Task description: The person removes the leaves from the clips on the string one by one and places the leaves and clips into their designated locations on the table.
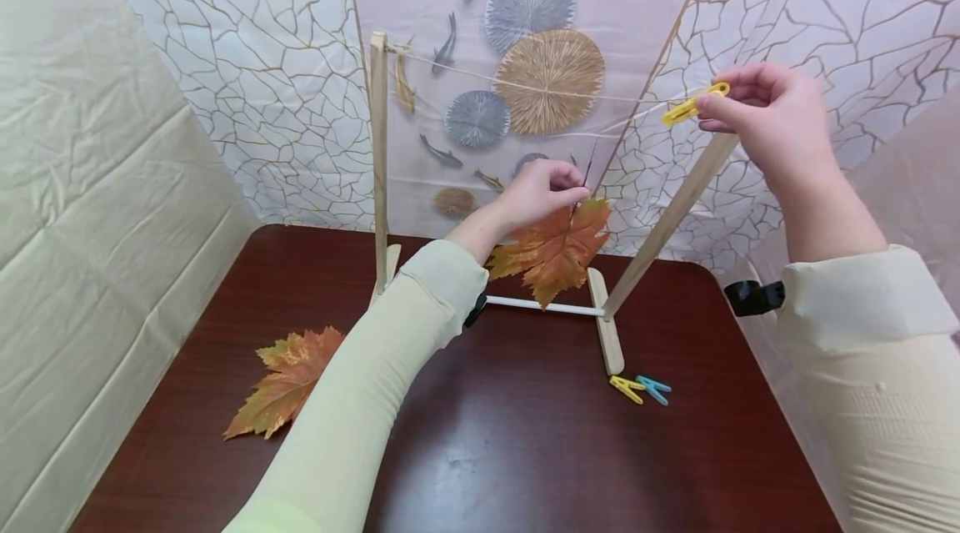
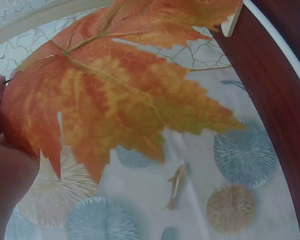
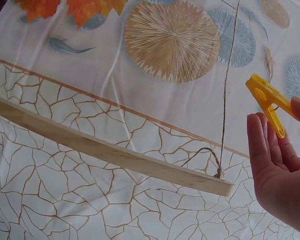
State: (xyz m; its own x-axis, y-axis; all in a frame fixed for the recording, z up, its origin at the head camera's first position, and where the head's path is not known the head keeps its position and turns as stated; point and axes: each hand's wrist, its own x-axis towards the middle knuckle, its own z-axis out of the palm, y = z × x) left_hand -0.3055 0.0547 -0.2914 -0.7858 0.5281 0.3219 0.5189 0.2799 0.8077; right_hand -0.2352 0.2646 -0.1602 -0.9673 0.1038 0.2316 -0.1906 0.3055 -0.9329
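Note:
My left hand (image 1: 542, 193) pinches the dark stem of an orange maple leaf (image 1: 564, 245), which hangs below the string between the posts. In the left wrist view that same leaf (image 2: 105, 95) spreads over much of the picture. High at the right, my right hand (image 1: 776, 116) holds a yellow clothespin (image 1: 686, 109) between thumb and fingers near the right end of the string (image 1: 540, 88). The right wrist view shows the clothespin (image 3: 267, 102) with its handles between the thumb and fingers, apart from the string (image 3: 226, 90).
A wooden frame with a left post (image 1: 379, 158), a right post (image 1: 667, 224) and a white crossbar (image 1: 543, 305) stands on the dark table (image 1: 480, 450). Another maple leaf (image 1: 288, 379) lies at left. A yellow clothespin (image 1: 626, 389) and a blue clothespin (image 1: 655, 389) lie near the frame's right foot.

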